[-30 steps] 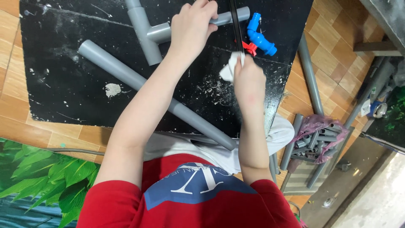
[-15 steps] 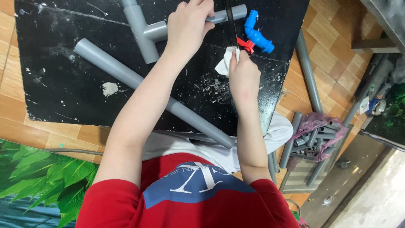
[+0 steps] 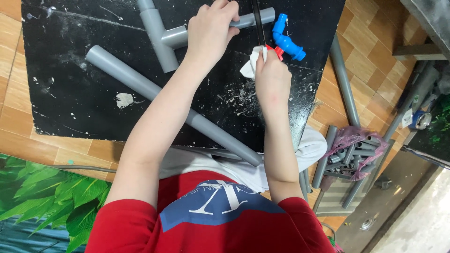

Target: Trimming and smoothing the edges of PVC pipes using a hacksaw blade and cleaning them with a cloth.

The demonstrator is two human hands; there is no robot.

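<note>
On the scuffed black mat (image 3: pixel 75 93), hands grip smooth grey pipe (image 3: pixel 251 18) and white cloth (image 3: pixel 251 65).

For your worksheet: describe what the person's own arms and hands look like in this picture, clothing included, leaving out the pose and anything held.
Both arms are bare from the short red sleeves of a red T-shirt down to the fingers. The left hand and right hand wear no gloves. No watch, ring or bracelet shows on either wrist. The shirt has a blue panel with a white emblem on its front.

two hands (image 3: pixel 211 30), one blue tap (image 3: pixel 287 40), one tee pipe (image 3: pixel 161 35)
</note>
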